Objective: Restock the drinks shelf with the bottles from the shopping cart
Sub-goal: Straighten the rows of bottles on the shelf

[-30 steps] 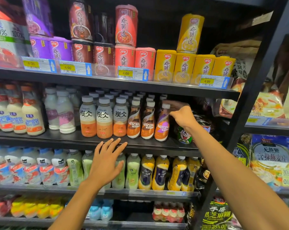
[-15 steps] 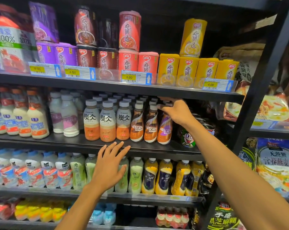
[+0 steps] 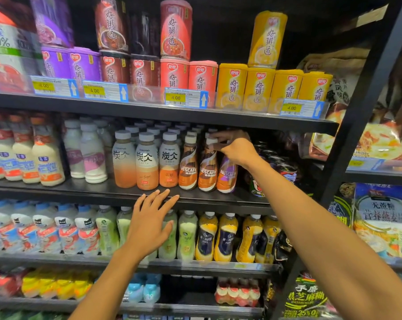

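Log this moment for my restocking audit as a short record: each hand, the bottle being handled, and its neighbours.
right hand: curled over the top of the purple-label Nescafé bottle
bottle position: on the middle shelf, front row
left hand: open, fingers spread, fingertips at that shelf's front edge
left neighbours: two brown-label Nescafé bottles
right neighbours: cans

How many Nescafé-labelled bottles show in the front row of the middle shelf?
3, side by side: two brown-and-orange plastic Nescafé bottles, left and middle, and a purple-labelled Nescafé bottle rightmost, its top behind the right hand. Capped bottles behind may be more.
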Demonstrator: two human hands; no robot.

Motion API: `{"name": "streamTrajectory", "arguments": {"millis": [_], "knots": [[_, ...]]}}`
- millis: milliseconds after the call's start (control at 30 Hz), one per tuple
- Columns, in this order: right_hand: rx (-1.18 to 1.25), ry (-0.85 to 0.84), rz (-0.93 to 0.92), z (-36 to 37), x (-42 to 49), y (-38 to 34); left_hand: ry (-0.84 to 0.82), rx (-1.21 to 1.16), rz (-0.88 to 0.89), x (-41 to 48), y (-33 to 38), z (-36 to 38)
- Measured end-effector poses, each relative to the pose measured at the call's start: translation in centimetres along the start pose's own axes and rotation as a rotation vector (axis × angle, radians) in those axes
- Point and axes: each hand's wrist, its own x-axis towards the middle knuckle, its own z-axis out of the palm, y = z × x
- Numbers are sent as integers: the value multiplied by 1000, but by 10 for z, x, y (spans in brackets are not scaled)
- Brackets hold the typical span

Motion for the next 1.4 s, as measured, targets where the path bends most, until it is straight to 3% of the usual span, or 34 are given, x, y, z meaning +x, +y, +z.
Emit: {"name": "streamTrajectory", "arguments": {"millis": [167,367,667,833,1400], "knots": [[103,41,-167,-11,-35,-32,-11,-5,-2,0,0,0],[4,37,-64,-9,-22,-32,-11,-22,7,0,1,0],[-42,-68,-323,2,-15,-70,4,0,10,-9,-14,-15],[-187,-89,-325,10,-7,-76,32,20,-75,-24,-48,-25],[-42,-62,-247,18,-13,-76,1,16,-62,-29,-63,-26]]}}
